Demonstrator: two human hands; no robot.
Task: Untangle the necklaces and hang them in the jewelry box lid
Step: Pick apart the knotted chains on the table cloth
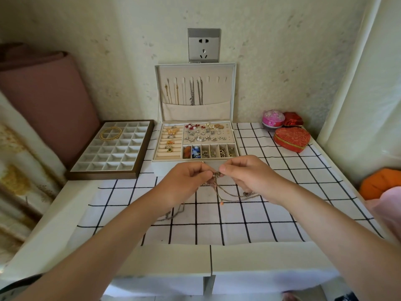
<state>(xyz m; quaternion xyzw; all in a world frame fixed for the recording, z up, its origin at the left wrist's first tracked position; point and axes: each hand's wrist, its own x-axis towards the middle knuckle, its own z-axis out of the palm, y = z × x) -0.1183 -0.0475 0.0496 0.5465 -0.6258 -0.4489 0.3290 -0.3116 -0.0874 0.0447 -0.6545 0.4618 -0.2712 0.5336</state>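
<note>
Two hands pinch a knot of thin metal necklaces above a checked cloth.
The left hand (pixel 188 183) and right hand (pixel 245 177) each pinch the tangled necklaces (pixel 227 194) between thumb and fingertips, just in front of the jewelry box (pixel 165 168). Fine chains droop from the knot, trailing rightward onto the black-and-white grid cloth (pixel 217 222), which lies flat toward the near edge. The padded lid (pixel 217 96) stands upright behind, with hung chains (pixel 192 94) falling straight down its left half.
</note>
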